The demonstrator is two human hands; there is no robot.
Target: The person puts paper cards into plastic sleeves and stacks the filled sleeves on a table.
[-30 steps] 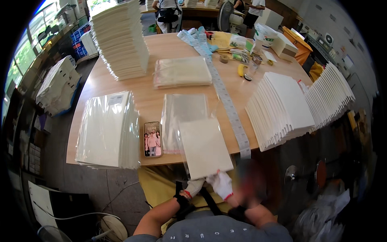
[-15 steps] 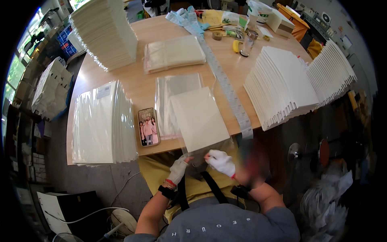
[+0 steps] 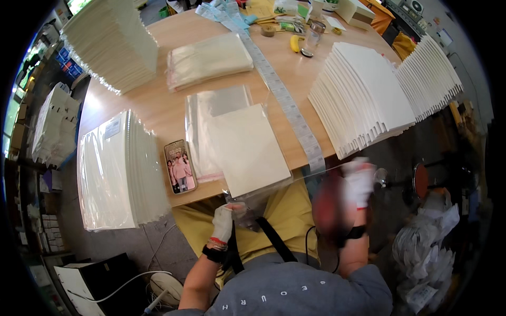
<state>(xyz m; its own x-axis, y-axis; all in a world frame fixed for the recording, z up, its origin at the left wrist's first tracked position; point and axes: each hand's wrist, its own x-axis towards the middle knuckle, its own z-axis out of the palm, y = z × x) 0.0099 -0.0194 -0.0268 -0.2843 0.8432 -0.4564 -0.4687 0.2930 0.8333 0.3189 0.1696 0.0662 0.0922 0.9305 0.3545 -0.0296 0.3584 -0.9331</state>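
Observation:
A cream-white board (image 3: 250, 150) lies in a clear plastic bag at the table's front edge, and the bag's open flap (image 3: 258, 197) hangs over that edge. My left hand (image 3: 224, 218), in a white glove, is closed on the flap's left corner with thumb and fingers. Out to the right, past the table edge, my gloved right hand (image 3: 358, 181) is smeared by motion. A thin strip (image 3: 329, 168) runs taut from the flap to this hand, which appears closed on its end. Under the board lie flat empty clear bags (image 3: 203, 126), beside a phone (image 3: 180, 167).
Bagged boards (image 3: 105, 174) stand in a stack at left, with a taller stack (image 3: 113, 50) behind. White boards (image 3: 363, 95) fan out at right. A label strip (image 3: 284, 95) crosses the table (image 3: 158, 116) near more clear bags (image 3: 208, 60), a banana (image 3: 295, 43) and a glass jar (image 3: 313, 38).
My right hand has swung from the flap out to the right, drawing the thin strip along the bag's edge. My left hand stays at the flap's left corner. The view has shifted slightly.

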